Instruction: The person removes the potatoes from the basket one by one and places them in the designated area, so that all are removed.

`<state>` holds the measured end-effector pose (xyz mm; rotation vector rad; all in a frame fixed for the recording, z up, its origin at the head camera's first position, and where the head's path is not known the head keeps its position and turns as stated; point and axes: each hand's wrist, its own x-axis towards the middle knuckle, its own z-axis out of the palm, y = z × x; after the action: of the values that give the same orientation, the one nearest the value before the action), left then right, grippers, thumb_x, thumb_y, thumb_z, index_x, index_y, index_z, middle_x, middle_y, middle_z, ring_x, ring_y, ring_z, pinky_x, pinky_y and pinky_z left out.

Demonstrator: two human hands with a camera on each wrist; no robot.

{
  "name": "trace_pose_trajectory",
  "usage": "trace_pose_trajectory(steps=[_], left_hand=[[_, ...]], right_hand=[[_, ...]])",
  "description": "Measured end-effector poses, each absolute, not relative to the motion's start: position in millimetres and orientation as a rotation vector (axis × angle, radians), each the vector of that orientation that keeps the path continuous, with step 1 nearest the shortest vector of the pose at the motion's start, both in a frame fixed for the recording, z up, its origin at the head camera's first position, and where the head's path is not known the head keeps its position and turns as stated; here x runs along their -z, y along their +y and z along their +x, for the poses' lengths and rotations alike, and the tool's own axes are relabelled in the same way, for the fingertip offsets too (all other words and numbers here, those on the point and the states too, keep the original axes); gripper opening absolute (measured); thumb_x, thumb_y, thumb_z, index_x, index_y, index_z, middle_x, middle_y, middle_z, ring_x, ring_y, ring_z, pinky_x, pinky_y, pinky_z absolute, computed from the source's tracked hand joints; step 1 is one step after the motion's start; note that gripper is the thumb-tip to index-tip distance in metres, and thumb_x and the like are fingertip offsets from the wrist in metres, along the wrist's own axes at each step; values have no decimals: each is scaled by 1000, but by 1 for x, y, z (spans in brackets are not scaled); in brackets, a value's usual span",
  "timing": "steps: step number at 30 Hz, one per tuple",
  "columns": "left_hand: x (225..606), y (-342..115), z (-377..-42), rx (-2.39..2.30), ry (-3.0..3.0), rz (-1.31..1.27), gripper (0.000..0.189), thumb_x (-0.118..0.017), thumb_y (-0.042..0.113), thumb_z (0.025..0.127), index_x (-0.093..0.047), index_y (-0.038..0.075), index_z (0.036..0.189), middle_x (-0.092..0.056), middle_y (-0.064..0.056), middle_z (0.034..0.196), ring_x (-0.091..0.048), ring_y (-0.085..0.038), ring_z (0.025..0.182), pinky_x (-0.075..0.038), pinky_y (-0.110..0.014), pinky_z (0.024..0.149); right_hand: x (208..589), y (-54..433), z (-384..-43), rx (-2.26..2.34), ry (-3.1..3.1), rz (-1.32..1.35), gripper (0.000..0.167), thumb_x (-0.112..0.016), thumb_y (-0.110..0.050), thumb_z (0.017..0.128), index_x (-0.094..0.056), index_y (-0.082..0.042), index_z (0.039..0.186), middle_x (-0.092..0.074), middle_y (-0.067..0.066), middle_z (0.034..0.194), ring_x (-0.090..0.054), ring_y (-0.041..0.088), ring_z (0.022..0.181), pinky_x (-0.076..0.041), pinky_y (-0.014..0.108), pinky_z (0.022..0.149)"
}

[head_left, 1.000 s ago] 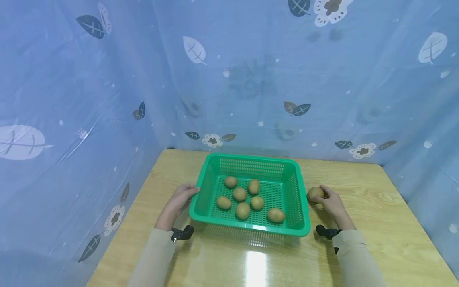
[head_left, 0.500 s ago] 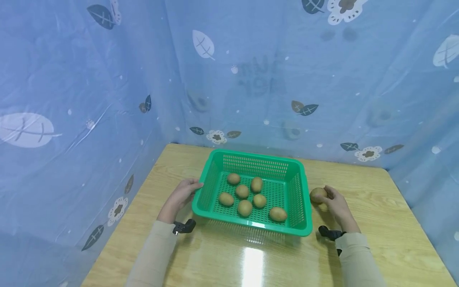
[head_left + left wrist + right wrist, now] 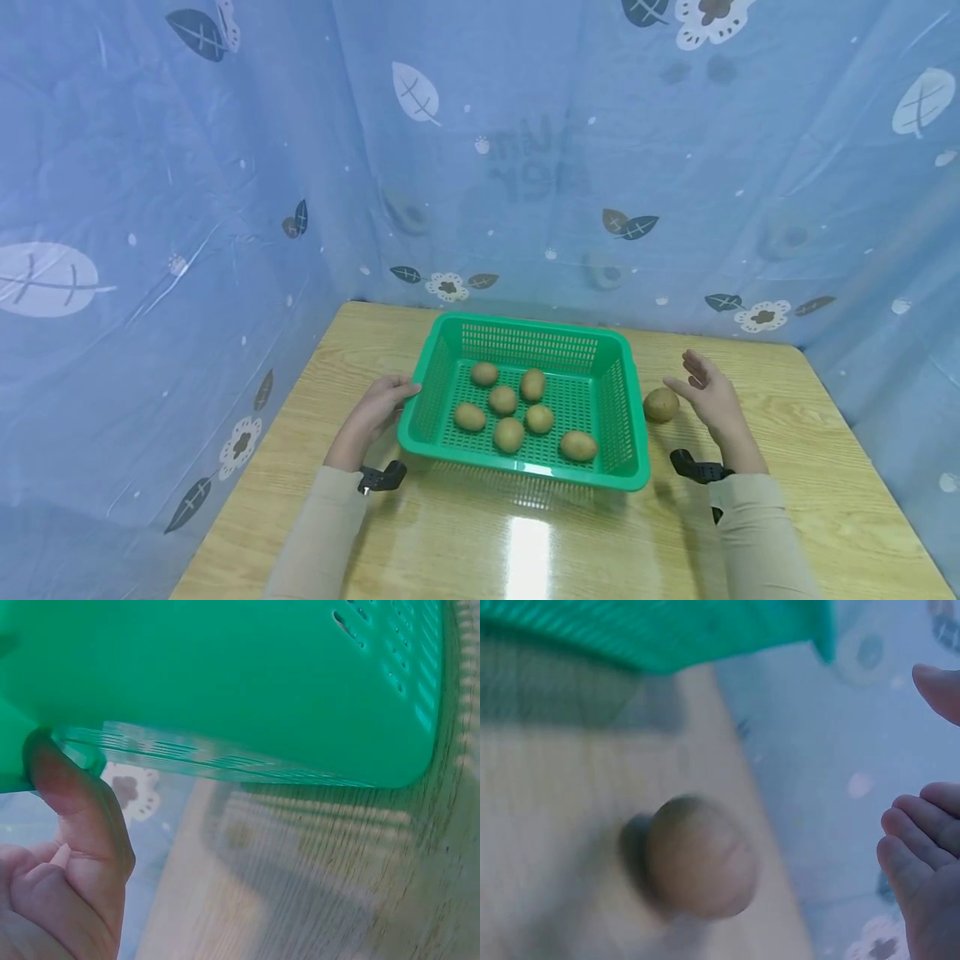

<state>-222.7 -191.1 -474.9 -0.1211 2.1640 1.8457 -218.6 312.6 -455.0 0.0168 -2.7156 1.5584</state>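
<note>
A green plastic basket (image 3: 480, 462) with slotted walls stands on the table, with several brownish-yellow potatoes (image 3: 508, 435) spread over its floor. My left hand (image 3: 375, 412) holds the basket's left rim, the thumb on top; in the left wrist view that hand (image 3: 75, 862) bends around the edge. One more potato (image 3: 662, 405) lies on the table just outside the basket's right wall. My right hand (image 3: 716, 400) is raised beside it, thumb and fingers spread apart, holding nothing. The right wrist view shows the potato (image 3: 705, 859) blurred and apart from the fingers (image 3: 904, 862).
The wooden table (image 3: 442, 542) reaches back to a blue curtain (image 3: 525, 167) printed with leaves and flowers. Another side of the curtain (image 3: 150, 375) borders the left. Dark camera mounts (image 3: 697, 467) sit on both wrists.
My right hand has let go of the potato outside the basket and lifted up and to the right. The potato stays where it was. My left hand keeps its hold on the rim.
</note>
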Motion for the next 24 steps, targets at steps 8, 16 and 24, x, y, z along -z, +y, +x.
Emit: trace_pose_trajectory(steps=[8, 16, 24], left_hand=[[474, -191, -222, -1855, 2158, -109, 34, -50, 20, 98, -53, -7, 120, -62, -15, 111, -64, -19, 96, -52, -36, 91], [473, -191, -222, -1852, 2165, -115, 35, -50, 20, 98, -53, -6, 121, -61, -16, 113, -64, -19, 97, -50, -38, 94], [474, -191, -221, -1843, 2170, -106, 36, -50, 21, 98, -53, -7, 120, -62, -17, 112, -64, -20, 97, -47, -42, 99]], right_hand=[[425, 297, -218, -1499, -2668, 122, 83, -58, -37, 94, -9, -3, 151, -17, 23, 155, -19, 42, 141, -21, 53, 113], [405, 276, -217, -1548, -2613, 219, 78, -60, -32, 93, -15, -8, 152, -23, 20, 155, -24, 38, 140, -27, 32, 114], [399, 251, -224, -1709, -2546, 311, 75, -61, -27, 93, -18, -7, 151, -24, 18, 155, -23, 36, 142, -24, 49, 114]])
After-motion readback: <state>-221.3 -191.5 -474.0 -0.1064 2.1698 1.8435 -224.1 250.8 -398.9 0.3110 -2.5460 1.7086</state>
